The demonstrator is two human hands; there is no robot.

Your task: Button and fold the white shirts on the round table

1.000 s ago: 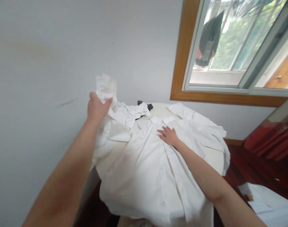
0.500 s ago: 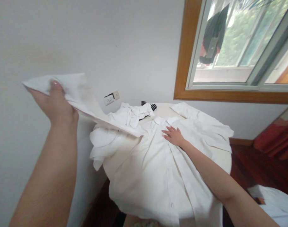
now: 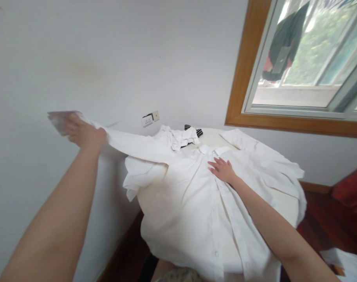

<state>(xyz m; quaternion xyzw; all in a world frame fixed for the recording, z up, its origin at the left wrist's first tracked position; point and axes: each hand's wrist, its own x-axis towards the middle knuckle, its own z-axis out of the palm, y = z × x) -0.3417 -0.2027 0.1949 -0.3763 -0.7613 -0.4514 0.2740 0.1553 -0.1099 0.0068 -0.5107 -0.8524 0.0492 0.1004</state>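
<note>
A white button-up shirt (image 3: 193, 211) lies spread over a round table, its collar toward the wall and its hem hanging over the near edge. My left hand (image 3: 86, 132) is raised at the left, closed on the cuff end of one sleeve, which is stretched out from the shoulder above the table; the cuff is smeared by motion. Flat on the shirt's upper front, just below the collar, my right hand (image 3: 222, 170) rests with fingers spread. The other sleeve (image 3: 255, 152) lies out to the right.
Crumpled white clothing (image 3: 146, 174) and a black-and-white striped cloth (image 3: 196, 131) lie at the table's back left. The pale tabletop (image 3: 212, 138) shows near the wall. A socket (image 3: 147, 120) and a wood-framed window (image 3: 237, 86) are behind. White cloth (image 3: 348, 262) lies low at the right.
My left hand has turned over and pulled the sleeve out straighter and lower. My right hand stays on the shirt front. The view has shifted slightly left.
</note>
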